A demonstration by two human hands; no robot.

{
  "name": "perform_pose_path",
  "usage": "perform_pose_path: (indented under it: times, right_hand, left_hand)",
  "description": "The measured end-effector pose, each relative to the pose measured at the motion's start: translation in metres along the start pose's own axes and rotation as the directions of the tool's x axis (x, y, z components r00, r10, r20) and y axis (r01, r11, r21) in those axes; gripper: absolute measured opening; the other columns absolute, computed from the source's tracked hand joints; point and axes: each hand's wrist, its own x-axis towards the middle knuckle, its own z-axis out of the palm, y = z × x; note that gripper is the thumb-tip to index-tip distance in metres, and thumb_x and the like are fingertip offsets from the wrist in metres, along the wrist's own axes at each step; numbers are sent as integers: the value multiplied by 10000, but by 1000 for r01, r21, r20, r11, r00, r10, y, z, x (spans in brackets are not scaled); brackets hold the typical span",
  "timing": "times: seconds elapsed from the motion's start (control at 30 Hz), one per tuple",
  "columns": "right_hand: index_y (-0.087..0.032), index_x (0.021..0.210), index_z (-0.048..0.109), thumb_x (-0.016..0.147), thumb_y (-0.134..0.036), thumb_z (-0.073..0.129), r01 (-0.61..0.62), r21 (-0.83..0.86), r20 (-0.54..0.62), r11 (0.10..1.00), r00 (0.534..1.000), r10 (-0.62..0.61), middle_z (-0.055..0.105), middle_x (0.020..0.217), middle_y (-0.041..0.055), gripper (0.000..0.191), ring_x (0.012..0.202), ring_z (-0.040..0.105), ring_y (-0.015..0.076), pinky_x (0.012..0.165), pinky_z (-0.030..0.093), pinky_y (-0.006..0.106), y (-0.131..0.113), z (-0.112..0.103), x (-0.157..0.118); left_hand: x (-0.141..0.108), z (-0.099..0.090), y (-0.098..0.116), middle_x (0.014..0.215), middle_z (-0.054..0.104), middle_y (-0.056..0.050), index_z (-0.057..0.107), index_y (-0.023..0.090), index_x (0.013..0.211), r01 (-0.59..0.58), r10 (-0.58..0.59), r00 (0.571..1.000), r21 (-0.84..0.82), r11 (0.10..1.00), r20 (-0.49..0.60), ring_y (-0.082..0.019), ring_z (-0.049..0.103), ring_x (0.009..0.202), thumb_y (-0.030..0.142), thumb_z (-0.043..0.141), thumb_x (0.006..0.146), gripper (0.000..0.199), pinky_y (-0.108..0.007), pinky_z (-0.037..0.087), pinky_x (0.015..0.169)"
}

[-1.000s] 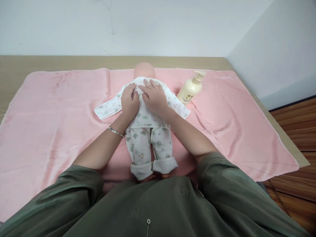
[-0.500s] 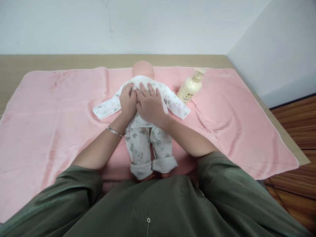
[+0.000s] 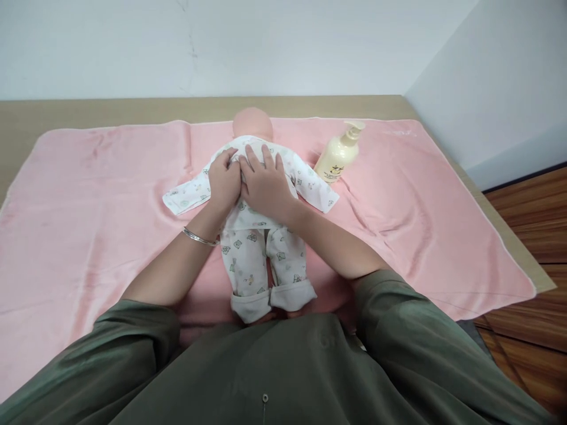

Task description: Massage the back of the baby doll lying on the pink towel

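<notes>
A baby doll (image 3: 252, 123) lies on a pink blanket (image 3: 110, 177), head toward the wall, the back of its bald head showing. It wears a white printed top (image 3: 250, 221) with the sleeves spread and matching trousers (image 3: 248, 260) with turned-up cuffs. On the left side of its upper back rests my left hand (image 3: 224, 180), its fingers curled. My right hand (image 3: 266, 183) lies flat beside it, fingers spread over the top, its thumb side touching my left hand. The cloth under both palms is hidden.
A cream pump bottle (image 3: 339, 154) leans at a tilt on the blanket, near the doll's right-hand sleeve. The wooden table edge (image 3: 478, 189) runs down the right side. Behind the table stands a white wall (image 3: 283, 47); brown wooden panels (image 3: 531, 218) show at lower right.
The whole view has shifted slightly, so the doll and bottle appear a little further left. Both hands keep nearly the same place on the doll's back.
</notes>
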Motion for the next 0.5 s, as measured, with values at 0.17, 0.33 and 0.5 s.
perform_pose_path:
  times: [0.17,0.33,0.5]
  right_hand:
    - [-293,1596,430,1032,-296,390,18,106,71,994,997,-26,309,1724,-42,565,1644,174,346,1354,139,658,20,1,16]
    - [-272,1567,476,1010,-210,324,-10,205,72,979,997,-5,337,1714,-22,580,1637,239,263,1364,204,548,46,-1,32]
    - [-93,1562,471,1039,-268,314,-110,83,-26,990,993,113,433,1645,160,574,1556,391,310,1312,327,505,53,0,36]
  left_hand:
    - [-3,3,-4,1399,683,-116,689,170,1241,-141,140,990,121,983,21,-264,587,1397,197,412,922,424,-478,416,1302]
    - [-14,11,-7,1664,437,-126,534,150,1479,-242,225,967,166,956,119,-271,286,1636,283,432,965,541,-507,122,1420]
    - [-13,15,-11,1684,406,-116,547,176,1473,-277,256,955,144,950,151,-287,255,1646,348,541,929,571,-510,109,1419]
